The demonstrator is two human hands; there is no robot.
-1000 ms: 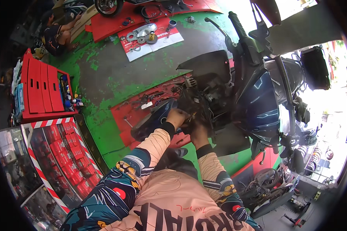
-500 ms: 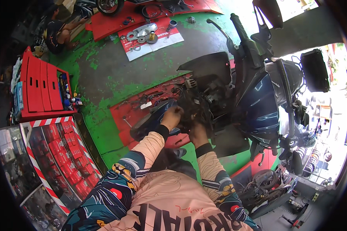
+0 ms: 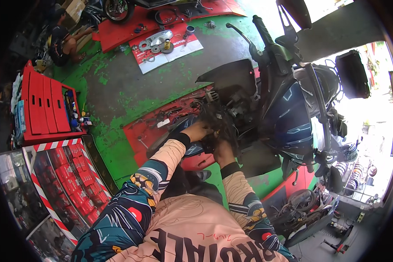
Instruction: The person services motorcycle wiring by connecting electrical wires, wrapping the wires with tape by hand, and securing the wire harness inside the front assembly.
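Observation:
In front of me stands a dark blue scooter [image 3: 288, 115] with its inner frame and wiring [image 3: 225, 115] laid bare. My left hand [image 3: 198, 131] reaches in from the left over a dark blue body panel [image 3: 179, 126]. Its fingers are drawn together at the dark parts, close to a small brass-coloured piece; what they pinch is too small to make out. Opposite it, my right hand [image 3: 224, 153] sits low against the same dark parts. Shadow and the parts hide its fingertips. Both hands are close together.
Loose tools and a white piece [image 3: 163, 123] lie on the red platform [image 3: 135, 126] beside the scooter. Metal engine parts rest on a white-and-red sheet [image 3: 155, 65]. A red tool cabinet [image 3: 48, 105] and a glass display case [image 3: 70, 174] stand left. A person [image 3: 64, 41] crouches at far left.
My left hand has moved a little right, its fingers stretching toward my right hand. The right hand has stayed nearly in place. The whole view has shifted slightly.

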